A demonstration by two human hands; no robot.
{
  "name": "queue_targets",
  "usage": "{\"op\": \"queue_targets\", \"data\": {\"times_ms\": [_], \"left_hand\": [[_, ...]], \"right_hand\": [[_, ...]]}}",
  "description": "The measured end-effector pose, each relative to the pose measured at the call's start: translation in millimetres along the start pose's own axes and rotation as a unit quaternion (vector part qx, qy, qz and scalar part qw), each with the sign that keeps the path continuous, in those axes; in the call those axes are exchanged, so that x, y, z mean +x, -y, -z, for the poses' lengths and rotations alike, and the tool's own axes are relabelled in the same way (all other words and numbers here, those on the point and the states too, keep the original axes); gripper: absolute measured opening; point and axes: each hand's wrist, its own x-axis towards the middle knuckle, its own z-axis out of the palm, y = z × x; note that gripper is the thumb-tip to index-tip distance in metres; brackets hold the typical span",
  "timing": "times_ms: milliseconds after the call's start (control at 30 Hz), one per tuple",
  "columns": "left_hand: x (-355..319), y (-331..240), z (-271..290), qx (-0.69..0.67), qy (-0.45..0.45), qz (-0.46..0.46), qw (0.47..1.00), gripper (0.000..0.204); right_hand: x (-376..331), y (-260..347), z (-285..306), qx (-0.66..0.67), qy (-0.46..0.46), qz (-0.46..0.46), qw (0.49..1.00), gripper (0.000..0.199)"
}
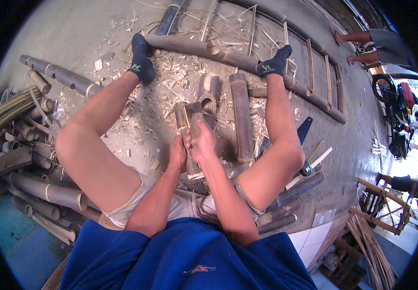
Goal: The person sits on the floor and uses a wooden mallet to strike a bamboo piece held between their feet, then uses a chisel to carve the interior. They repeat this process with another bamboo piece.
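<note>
Between my thighs a short split length of bamboo (182, 117) stands tilted, its pale cut end (195, 175) low near my lap. My left hand (178, 153) is closed round its left side. Against its right side my right hand (202, 141) is closed on a dark flat-bladed tool (194, 108), whose exact kind I cannot make out. The blade touches or overlaps the bamboo's upper part. Just beyond lies a hollowed bamboo piece (209, 94) with a pale inner face. To the right rests a longer brown bamboo section (240, 118).
My socked feet (142, 59) touch a ladder-like bamboo frame (240, 60). Shavings litter the floor. Bamboo lengths (49, 191) pile up at left. A handsaw (305, 129) and a tape measure (306, 169) lie by my right knee. A person's legs (363, 48) and a motorbike (397, 113) are at right.
</note>
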Motion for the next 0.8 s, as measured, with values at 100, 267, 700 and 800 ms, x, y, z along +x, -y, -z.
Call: {"op": "queue_targets", "data": {"times_ms": [100,267,700,800], "left_hand": [[4.4,4.9,0.3,0.014,-0.019,-0.001,1.000,0.047],[10.6,14.3,-1.9,-0.107,-0.012,0.076,0.991,0.048],[5.9,20.6,-4.9,0.008,0.024,0.036,0.999,0.057],[15.2,35.9,-2.7,0.033,0.001,-0.030,0.999,0.063]], "right_hand": [[7.8,4.2,-6.9,0.002,0.014,-0.007,1.000,0.025],[-37.1,0.7,12.7,-0.032,0.024,0.074,0.996,0.026],[-71.6,-7.3,10.2,-0.070,-0.013,0.065,0.995,0.025],[-63.2,-13.8,9.0,-0.082,-0.019,0.104,0.991,0.015]]}}
